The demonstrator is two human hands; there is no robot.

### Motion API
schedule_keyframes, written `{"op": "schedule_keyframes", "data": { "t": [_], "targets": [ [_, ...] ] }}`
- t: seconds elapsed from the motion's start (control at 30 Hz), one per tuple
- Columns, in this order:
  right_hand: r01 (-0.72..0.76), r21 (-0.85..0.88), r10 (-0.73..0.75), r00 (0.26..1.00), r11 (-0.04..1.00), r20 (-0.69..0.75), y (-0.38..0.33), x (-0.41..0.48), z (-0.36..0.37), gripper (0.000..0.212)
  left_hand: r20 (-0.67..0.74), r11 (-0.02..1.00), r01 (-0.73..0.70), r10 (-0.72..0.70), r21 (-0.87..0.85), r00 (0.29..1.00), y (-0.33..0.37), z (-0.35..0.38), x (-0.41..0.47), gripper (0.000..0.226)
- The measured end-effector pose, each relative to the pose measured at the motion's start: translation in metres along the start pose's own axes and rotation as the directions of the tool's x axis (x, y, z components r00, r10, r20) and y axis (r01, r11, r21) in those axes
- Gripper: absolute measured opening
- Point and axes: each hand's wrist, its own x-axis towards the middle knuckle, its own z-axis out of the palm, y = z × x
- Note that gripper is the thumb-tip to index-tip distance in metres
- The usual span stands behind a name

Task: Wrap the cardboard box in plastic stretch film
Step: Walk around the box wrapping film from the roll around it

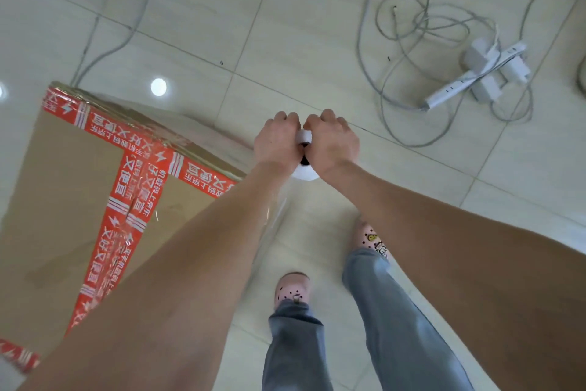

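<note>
Filling the left of the frame, the cardboard box (pixel 63 184), sealed with crossed bands of red printed tape (pixel 126 200), stands on the tiled floor (pixel 285 42) with its near right corner under the person's left forearm. A roll of plastic stretch film (pixel 306 172) is held just right of that corner, at mid-frame. It is upright, its long axis pointing toward the camera, so only its white top end and dark core hole show. The left hand (pixel 276 145) and right hand (pixel 334 143) are both curled round the roll's top, knuckles nearly touching, the left one nearer the box. A clear sheet of film (pixel 273 216) shows as faint glints below the roll, beside the left forearm. With the box lying left of the hands, the coming pass likely means carrying the upright roll around it, sheet taut against its side. Glossy wrinkles along the box's top edges suggest film already there; how many layers cannot be told. The box's sides, the roll's length and the place where film meets cardboard are hidden by the arms or lost to transparency, and the box's left and lower edges are cut off. Pink clogs (pixel 293 287) and grey jeans (pixel 396 327) show at lower centre; a white power strip (pixel 469 80) with tangled cables (pixel 425 15) lies upper right.
</note>
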Motion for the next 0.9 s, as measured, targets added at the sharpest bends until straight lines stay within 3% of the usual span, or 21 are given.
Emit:
{"op": "schedule_keyframes", "data": {
  "t": [0.17, 0.27, 0.37, 0.47, 0.57, 0.67, 0.9],
  "targets": [
    [0.275, -0.198, -0.266, 0.961, 0.941, 0.07, -0.01, 0.02, -0.019, 0.038, -0.011, 0.922, 0.287, -0.3, -0.259, 0.954, -0.003, -0.003, 0.004, 0.026],
    [0.159, -0.139, -0.155, 0.987, 0.977, 0.036, -0.01, 0.026, -0.018, 0.045, 0.015, 0.848, 0.374, -0.398, -0.374, 0.917, -0.004, -0.002, 0.006, 0.032],
    [-0.085, 0.023, 0.084, 0.994, 0.996, 0.067, -0.001, 0.029, -0.018, 0.044, 0.025, 0.889, 0.312, -0.323, -0.335, 0.946, -0.003, -0.006, 0.01, 0.038],
    [-0.159, 0.099, 0.153, 0.986, 0.982, 0.064, 0.002, 0.03, -0.019, 0.036, 0.008, 0.979, 0.125, -0.125, -0.164, 0.992, 0.003, -0.013, 0.018, 0.038],
    [-0.111, 0.069, 0.109, 0.994, 0.991, 0.03, -0.001, 0.035, -0.02, 0.028, 0.011, 1.0, 0.003, -0.003, -0.018, 1.0, 0.011, -0.015, 0.027, 0.035],
    [-0.042, 0.01, 0.041, 0.999, 0.999, 0.027, -0.005, 0.043, -0.024, 0.027, -0.012, 0.999, -0.022, 0.022, 0.024, 1.0, 0.007, -0.018, 0.038, 0.027],
    [0.262, -0.196, -0.235, 0.96, 0.945, 0.15, -0.042, 0.071, -0.045, 0.041, -0.012, 0.963, 0.214, -0.219, -0.167, 0.976, -0.022, -0.033, 0.053, 0.026]
  ]
}}
